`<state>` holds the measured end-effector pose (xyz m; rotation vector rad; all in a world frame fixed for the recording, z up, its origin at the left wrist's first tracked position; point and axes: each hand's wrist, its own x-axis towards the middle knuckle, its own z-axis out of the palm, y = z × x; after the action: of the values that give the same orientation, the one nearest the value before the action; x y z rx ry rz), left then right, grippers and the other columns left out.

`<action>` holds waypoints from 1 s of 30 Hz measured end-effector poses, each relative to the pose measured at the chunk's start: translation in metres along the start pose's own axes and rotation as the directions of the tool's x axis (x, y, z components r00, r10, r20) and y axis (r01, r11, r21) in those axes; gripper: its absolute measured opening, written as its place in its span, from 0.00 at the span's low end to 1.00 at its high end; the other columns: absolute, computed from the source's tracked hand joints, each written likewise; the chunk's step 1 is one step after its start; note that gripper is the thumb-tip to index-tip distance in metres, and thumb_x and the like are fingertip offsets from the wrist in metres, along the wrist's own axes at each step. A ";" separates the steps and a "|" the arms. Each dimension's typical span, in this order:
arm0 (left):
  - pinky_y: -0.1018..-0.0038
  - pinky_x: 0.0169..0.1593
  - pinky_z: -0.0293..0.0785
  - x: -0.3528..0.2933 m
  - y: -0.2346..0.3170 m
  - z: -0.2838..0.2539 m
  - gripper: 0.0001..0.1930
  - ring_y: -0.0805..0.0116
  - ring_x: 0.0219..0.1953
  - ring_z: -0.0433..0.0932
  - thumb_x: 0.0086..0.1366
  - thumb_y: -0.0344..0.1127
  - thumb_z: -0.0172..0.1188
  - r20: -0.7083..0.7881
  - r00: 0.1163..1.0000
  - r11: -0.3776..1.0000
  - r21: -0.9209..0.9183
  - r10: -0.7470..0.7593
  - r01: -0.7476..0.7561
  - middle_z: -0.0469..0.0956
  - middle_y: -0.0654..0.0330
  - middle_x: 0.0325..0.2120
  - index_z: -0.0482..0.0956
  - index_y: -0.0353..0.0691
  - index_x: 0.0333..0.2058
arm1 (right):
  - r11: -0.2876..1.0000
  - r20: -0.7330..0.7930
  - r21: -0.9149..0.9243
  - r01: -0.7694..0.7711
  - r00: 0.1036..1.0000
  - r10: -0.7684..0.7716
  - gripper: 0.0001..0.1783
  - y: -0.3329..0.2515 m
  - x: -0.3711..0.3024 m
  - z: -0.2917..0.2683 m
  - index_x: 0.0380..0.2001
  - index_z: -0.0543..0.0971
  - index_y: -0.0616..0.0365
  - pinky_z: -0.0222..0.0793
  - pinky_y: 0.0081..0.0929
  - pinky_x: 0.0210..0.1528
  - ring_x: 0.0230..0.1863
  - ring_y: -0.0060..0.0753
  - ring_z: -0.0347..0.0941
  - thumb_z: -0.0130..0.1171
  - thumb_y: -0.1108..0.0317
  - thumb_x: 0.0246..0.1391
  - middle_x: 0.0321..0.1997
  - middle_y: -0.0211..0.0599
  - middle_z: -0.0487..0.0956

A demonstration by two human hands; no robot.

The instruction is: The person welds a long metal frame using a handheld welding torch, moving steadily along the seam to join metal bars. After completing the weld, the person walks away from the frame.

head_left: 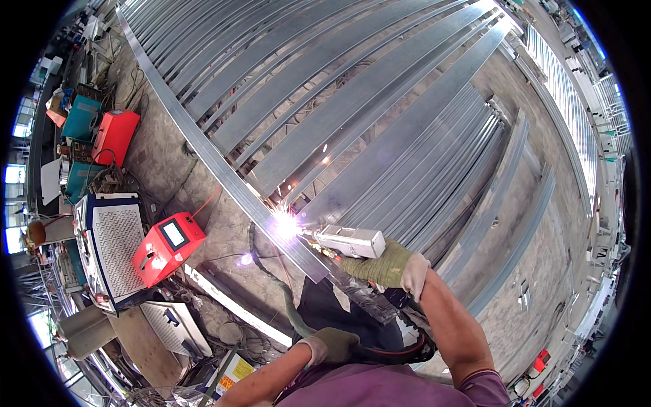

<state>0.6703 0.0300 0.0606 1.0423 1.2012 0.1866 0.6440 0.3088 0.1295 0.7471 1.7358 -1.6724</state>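
My right hand (381, 266), in a green work glove, is closed round a handheld welding gun (349, 241) with a boxy silver-white body. The gun's tip points left at a glaring white weld spot (286, 225) with sparks, which hides the joint. That spot lies where a long steel edge rail (217, 168) meets the end of a flat steel bar (332, 132). My left hand (336, 344), gloved too, is low in front of my body, closed round the thick dark hose (290, 308). The hose loops right, up towards the gun.
Many parallel steel bars (271, 78) stretch away at the upper left. A stack of thin profiles (441, 169) lies at right. On the left stand a red box with a screen (173, 245), a white perforated machine (115, 244) and another red unit (115, 138). Cables trail over the concrete floor.
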 end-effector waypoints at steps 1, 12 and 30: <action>0.50 0.54 0.79 0.000 0.001 -0.001 0.18 0.38 0.48 0.85 0.66 0.42 0.60 0.004 1.000 1.000 -0.001 -0.006 0.006 0.86 0.43 0.44 0.84 0.42 0.51 | 1.000 -0.003 0.005 0.002 1.000 -0.002 0.34 0.000 -0.001 0.000 0.66 0.79 0.49 0.75 0.31 0.61 0.57 0.37 0.82 0.70 0.44 0.63 0.56 0.37 0.87; 0.51 0.53 0.78 0.002 0.003 0.002 0.17 0.39 0.48 0.85 0.64 0.40 0.59 0.008 1.000 0.999 -0.032 -0.029 0.030 0.86 0.44 0.43 0.83 0.43 0.49 | 0.999 0.023 0.016 -0.037 0.999 0.036 0.36 0.010 0.001 0.000 0.68 0.79 0.47 0.76 0.30 0.60 0.58 0.37 0.83 0.71 0.43 0.61 0.58 0.36 0.87; 0.50 0.51 0.77 0.004 0.006 0.004 0.16 0.38 0.47 0.85 0.64 0.39 0.58 0.006 1.000 0.999 -0.034 -0.026 0.026 0.86 0.44 0.42 0.83 0.43 0.48 | 0.997 0.034 0.063 -0.038 0.999 0.036 0.33 0.007 -0.007 0.000 0.66 0.80 0.50 0.77 0.28 0.62 0.59 0.34 0.82 0.72 0.48 0.62 0.59 0.36 0.87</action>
<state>0.6778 0.0340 0.0624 0.9965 1.2021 0.1826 0.6541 0.3094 0.1299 0.7716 1.6431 -1.7130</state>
